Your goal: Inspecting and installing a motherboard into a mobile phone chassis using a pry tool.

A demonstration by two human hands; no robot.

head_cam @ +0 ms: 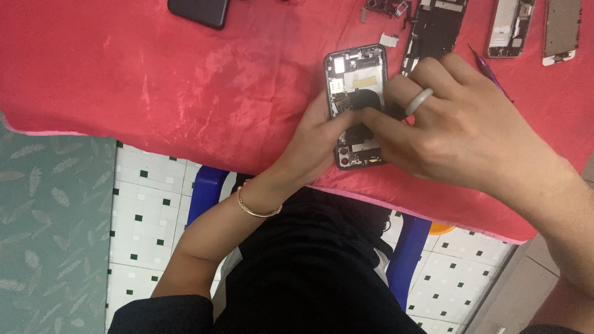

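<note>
An opened phone (pixel 357 77) lies back-open on the red cloth (pixel 185 80), its inner boards and a round dark coil showing. My left hand (pixel 312 145), with a gold bracelet on the wrist, grips the phone's left edge and lower half. My right hand (pixel 461 130), which wears a pale ring, comes in from the right. Its thumb and forefinger pinch a dark part at the phone's middle. The hands hide the phone's lower middle.
Along the far edge of the cloth lie a dark phone (pixel 201 9), small loose parts (pixel 387 9), a bare phone frame (pixel 436 28), another opened phone (pixel 510 28) and a screen panel (pixel 562 31). A purple tool (pixel 489 71) lies behind my right hand. Blue chair legs (pixel 207 188) stand on tiled floor below.
</note>
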